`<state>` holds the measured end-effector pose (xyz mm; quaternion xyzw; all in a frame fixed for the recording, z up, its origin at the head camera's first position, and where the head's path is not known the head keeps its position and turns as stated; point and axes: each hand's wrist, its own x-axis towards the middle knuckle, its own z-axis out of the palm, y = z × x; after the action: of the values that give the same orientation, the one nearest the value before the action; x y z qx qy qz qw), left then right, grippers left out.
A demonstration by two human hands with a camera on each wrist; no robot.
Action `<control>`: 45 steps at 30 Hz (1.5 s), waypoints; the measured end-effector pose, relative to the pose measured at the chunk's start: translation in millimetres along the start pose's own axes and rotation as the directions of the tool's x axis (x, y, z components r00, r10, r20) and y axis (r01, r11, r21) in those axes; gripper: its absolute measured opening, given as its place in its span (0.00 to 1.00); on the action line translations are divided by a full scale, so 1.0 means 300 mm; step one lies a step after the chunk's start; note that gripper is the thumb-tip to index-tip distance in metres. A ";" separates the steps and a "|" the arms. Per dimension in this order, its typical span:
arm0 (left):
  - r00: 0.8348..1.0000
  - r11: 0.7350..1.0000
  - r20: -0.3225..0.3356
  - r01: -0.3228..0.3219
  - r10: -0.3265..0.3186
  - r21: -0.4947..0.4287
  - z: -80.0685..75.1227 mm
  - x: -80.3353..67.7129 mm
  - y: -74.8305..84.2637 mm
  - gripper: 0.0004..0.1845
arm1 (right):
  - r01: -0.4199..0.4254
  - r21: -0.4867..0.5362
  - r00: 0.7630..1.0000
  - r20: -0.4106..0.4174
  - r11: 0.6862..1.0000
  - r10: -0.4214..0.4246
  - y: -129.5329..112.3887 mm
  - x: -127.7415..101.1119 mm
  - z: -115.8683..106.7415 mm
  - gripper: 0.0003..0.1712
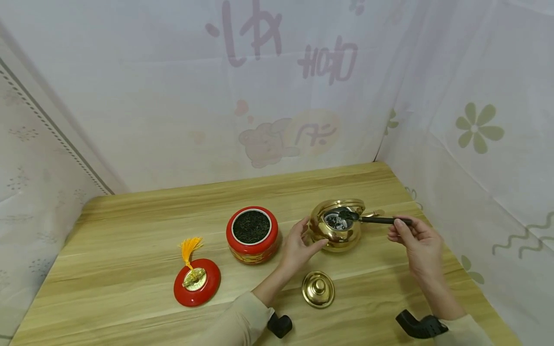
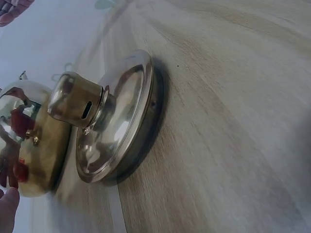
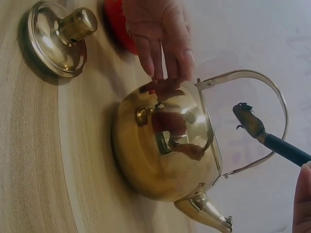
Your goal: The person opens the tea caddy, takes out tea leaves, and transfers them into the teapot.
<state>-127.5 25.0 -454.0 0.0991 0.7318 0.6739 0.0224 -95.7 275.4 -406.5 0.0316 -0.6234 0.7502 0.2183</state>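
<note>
A gold metal teapot (image 1: 342,239) stands with its top uncovered, white and dark bits visible inside. My left hand (image 1: 297,247) rests against its side, fingers extended, as the right wrist view also shows. With the fingertips of my right hand (image 1: 421,242) I pinch the black handle of a small tea scoop (image 3: 286,149). Dark tea leaves (image 3: 245,106) cling to its bowl, which is over the pot's opening. The pot's hoop handle (image 3: 277,92) stands up above it. In front lies the gold teapot lid (image 2: 114,126), knob up.
Left of the pot is a red tea canister (image 1: 253,249), filled with dark leaves. Its red lid (image 1: 205,294) with a yellow tassel (image 1: 189,249) lies further left. The teapot spout (image 3: 206,211) points to the right. Patterned cloth (image 1: 173,120) hangs behind the wooden table (image 1: 130,240).
</note>
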 end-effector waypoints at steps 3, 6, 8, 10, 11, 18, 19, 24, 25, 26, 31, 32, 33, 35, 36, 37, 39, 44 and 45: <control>1.000 1.000 -0.003 0.000 0.000 -0.022 0.009 0.009 -0.003 0.39 | 0.020 -0.020 1.000 0.013 1.000 -0.020 0.003 0.004 0.006 0.12; 1.000 1.000 -0.009 -0.007 0.007 0.005 0.018 0.022 -0.023 0.39 | 0.039 -0.006 0.999 0.035 0.999 -0.039 0.027 0.013 0.001 0.14; 1.000 0.999 -0.022 -0.016 0.017 0.048 0.019 0.025 -0.021 0.39 | 0.056 -0.024 0.997 0.058 0.998 -0.054 0.028 0.016 0.003 0.16; 0.999 0.997 -0.032 -0.023 0.026 0.077 0.022 0.028 -0.023 0.39 | 0.043 -0.030 0.997 0.057 0.999 -0.041 0.029 0.019 0.007 0.16; 0.999 0.995 -0.037 -0.025 0.028 0.095 0.024 0.029 -0.024 0.39 | 0.023 -0.091 0.999 0.028 0.996 -0.020 -0.006 0.011 0.033 0.17; 0.997 0.978 -0.072 -0.003 0.018 0.207 0.032 0.034 -0.034 0.40 | 0.024 -0.166 1.000 0.023 0.986 -0.021 -0.004 0.014 0.062 0.09; 0.997 0.976 -0.076 -0.002 0.019 0.216 0.032 0.034 -0.035 0.40 | 0.032 -0.181 0.999 0.027 0.983 -0.027 -0.005 0.014 0.066 0.09; 0.996 0.974 -0.081 -0.002 0.021 0.227 0.037 0.034 -0.037 0.40 | 0.045 -0.283 0.999 0.040 0.958 -0.035 -0.009 0.012 0.076 0.11; 0.996 0.974 -0.082 -0.005 0.024 0.229 0.038 0.034 -0.039 0.39 | 0.049 -0.304 0.998 0.046 0.951 -0.037 -0.009 0.012 0.077 0.11; 0.996 0.974 -0.081 -0.006 0.025 0.228 0.039 0.034 -0.039 0.39 | 0.054 -0.324 0.998 0.052 0.944 -0.039 -0.008 0.012 0.077 0.11; 0.996 0.973 -0.082 -0.009 0.029 0.232 0.040 0.033 -0.040 0.39 | 0.081 -0.393 0.996 0.076 0.916 -0.055 -0.004 0.014 0.076 0.11; 0.996 0.973 -0.082 -0.007 0.027 0.231 0.040 0.033 -0.040 0.39 | 0.091 -0.405 0.995 0.082 0.910 -0.063 -0.004 0.014 0.076 0.11; 0.996 0.972 -0.083 -0.007 0.027 0.233 0.040 0.033 -0.040 0.39 | 0.099 -0.411 0.994 0.087 0.906 -0.069 -0.004 0.014 0.076 0.11; 0.996 0.972 -0.085 -0.007 0.028 0.236 0.040 0.033 -0.040 0.39 | 0.126 -0.428 0.991 0.102 0.895 -0.091 -0.005 0.014 0.079 0.11; 0.996 0.972 -0.085 -0.007 0.028 0.237 0.040 0.033 -0.040 0.39 | 0.144 -0.439 0.988 0.111 0.887 -0.105 -0.006 0.013 0.080 0.11; 0.996 0.971 -0.085 -0.007 0.028 0.239 0.040 0.033 -0.040 0.39 | 0.168 -0.450 0.984 0.123 0.877 -0.125 -0.007 0.013 0.082 0.11; 0.996 0.970 -0.085 -0.009 0.031 0.243 0.040 0.033 -0.040 0.39 | 0.228 -0.481 0.973 0.152 0.847 -0.175 -0.008 0.012 0.086 0.12; 0.996 0.969 -0.084 -0.016 0.038 0.248 0.040 0.035 -0.041 0.39 | 0.396 -0.506 0.918 0.242 0.766 -0.315 -0.011 0.010 0.093 0.16; 0.996 0.968 -0.085 -0.018 0.041 0.249 0.040 0.035 -0.042 0.39 | 0.412 -0.505 0.911 0.253 0.758 -0.326 -0.012 0.010 0.093 0.16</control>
<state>-137.2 37.8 -466.5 0.0819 0.8089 0.5812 -0.0328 -103.2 250.1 -395.9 0.1462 -0.8074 0.4773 0.3147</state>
